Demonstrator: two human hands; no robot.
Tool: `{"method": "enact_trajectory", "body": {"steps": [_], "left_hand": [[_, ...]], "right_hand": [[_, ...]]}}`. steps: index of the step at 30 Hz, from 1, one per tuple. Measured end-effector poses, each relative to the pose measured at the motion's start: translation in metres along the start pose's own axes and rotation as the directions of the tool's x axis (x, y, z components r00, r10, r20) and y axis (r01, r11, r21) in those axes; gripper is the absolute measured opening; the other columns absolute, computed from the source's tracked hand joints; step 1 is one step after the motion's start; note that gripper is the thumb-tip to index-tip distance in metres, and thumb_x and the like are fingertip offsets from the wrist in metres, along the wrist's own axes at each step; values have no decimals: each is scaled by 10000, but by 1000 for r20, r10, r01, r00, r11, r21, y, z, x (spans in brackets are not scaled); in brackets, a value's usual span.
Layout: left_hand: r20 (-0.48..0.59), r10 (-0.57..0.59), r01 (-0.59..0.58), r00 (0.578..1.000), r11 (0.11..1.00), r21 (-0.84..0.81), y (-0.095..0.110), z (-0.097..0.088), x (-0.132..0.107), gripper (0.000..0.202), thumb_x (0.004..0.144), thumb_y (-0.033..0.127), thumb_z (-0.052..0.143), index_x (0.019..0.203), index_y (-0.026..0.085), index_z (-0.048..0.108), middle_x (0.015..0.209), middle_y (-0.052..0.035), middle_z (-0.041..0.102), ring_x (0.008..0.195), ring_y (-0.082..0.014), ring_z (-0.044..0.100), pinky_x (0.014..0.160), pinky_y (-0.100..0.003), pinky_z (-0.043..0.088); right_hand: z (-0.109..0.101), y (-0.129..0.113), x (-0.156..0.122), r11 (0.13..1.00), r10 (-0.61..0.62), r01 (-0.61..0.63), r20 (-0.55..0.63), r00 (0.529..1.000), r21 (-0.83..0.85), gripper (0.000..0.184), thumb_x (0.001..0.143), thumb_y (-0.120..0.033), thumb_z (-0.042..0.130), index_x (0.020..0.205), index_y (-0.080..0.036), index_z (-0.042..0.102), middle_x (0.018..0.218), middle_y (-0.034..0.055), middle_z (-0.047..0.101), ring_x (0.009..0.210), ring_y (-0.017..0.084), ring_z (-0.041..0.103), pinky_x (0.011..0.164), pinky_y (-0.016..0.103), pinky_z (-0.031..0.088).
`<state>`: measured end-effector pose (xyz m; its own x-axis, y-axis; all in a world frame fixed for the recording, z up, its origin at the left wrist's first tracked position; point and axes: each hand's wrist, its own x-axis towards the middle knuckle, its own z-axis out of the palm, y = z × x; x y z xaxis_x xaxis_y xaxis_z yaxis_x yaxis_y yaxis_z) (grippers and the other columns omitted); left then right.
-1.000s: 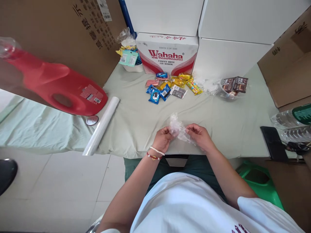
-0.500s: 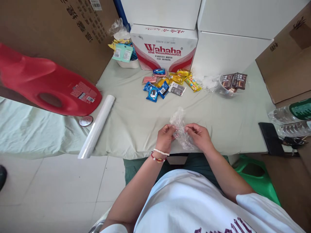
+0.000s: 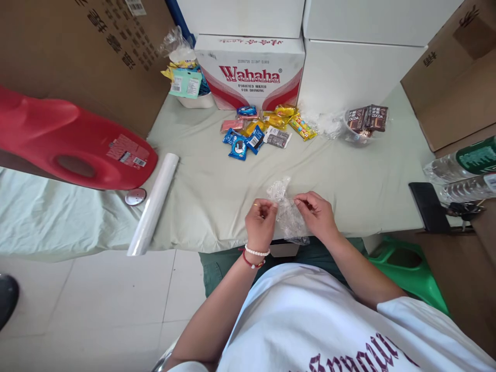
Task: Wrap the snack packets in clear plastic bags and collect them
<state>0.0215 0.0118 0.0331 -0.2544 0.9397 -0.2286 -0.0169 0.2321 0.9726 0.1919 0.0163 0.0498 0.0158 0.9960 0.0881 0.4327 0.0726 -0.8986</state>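
Observation:
Near the table's front edge, a crumpled piece of clear plastic film is held between my two hands. My left hand pinches its left side between thumb and fingers. On the other side, my right hand has thumb and forefinger pinched at the film's right edge. Beyond them lies a group of small wrapped snacks: blue packets, yellow packets, a pink packet and a grey packet. To their right, a clear bowl holds brown cocoa packets, with crumpled clear plastic beside it.
Leftward lie a white roll, a round metallic object and a large red jug. Behind stand a Wahaha carton and a white tub of packets. A black phone and plastic bottles are at right.
Both hands keep hold of the clear film, whose crumpled shape has shifted slightly. My left hand's pinch has turned a little. The whole view has shifted slightly.

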Motion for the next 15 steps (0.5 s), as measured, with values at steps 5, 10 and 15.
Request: {"method": "enact_trajectory", "body": {"steps": [5, 10, 15], "left_hand": [[384, -250, 386, 889, 860, -333, 11, 9, -11, 393, 824, 579, 758, 876, 209, 638, 824, -5, 649, 747, -144, 603, 660, -266, 473], [286, -278, 386, 917, 800, -460, 8, 11, 0, 306, 709, 323, 841, 795, 192, 578, 780, 15, 639, 744, -109, 614, 723, -239, 487], [184, -308, 359, 933, 829, -430, 8, 13, 1, 262, 703, 299, 780, 784, 196, 554, 728, 39, 611, 658, -86, 571, 649, -218, 458]], "right_hand": [[14, -15, -14, 921, -285, 314, 153, 946, -229, 291, 1031, -302, 475, 1064, -285, 763, 969, 107, 713, 931, 285, 617, 825, 445, 516], [19, -15, -27, 924, -345, 379, 308, 886, -57, 256, 1038, -268, 495, 1074, -273, 748, 1046, 83, 740, 955, 246, 656, 870, 410, 543], [-2, -1, -12, 994, -65, 63, -18, 998, -89, 265, 1011, -455, 565, 1125, -270, 717, 1068, 87, 709, 968, 241, 652, 795, 374, 549]]}}
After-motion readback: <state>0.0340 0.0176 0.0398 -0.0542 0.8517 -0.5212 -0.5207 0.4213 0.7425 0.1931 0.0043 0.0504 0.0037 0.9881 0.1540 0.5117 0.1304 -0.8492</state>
